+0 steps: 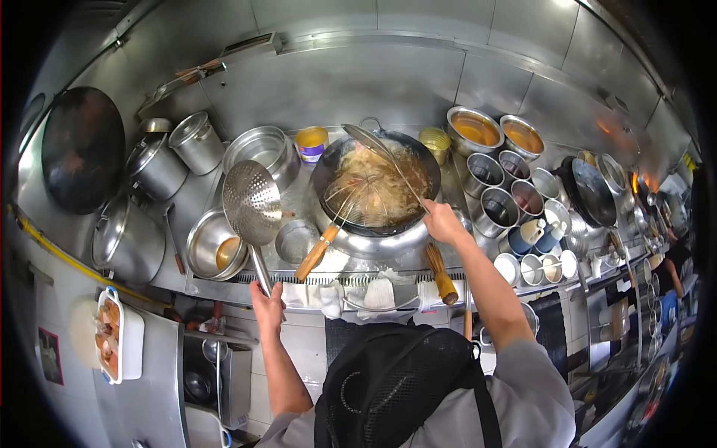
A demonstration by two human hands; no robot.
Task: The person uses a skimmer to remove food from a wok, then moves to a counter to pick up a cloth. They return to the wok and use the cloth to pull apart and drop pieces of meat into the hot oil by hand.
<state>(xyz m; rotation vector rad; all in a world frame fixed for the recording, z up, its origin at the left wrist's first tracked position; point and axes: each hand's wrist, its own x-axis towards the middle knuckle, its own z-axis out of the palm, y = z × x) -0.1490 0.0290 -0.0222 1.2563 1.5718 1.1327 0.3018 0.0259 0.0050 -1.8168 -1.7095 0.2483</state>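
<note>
My left hand [267, 302] is closed around the metal handle of a large perforated skimmer [252, 203], held up to the left of the wok [320, 168]. My right hand [446, 222] grips the handle of a long metal ladle [367, 142], whose head lies over the wok's far left side. Bubbling brownish liquid [399, 175] fills the wok; any food in it is hard to make out. A wire strainer [366, 201] rests across the near rim, partly in the liquid. Its wooden handle [317, 254] points toward me, touched by neither hand.
Steel bowls of sauce [476, 128] and several seasoning pots [499, 210] stand to the right. A bamboo brush [441, 275] lies on the front edge. At left are a steel bowl [216, 243], lidded pots [158, 164] and a white tub [132, 340]. Another person's arm [676, 278] shows far right.
</note>
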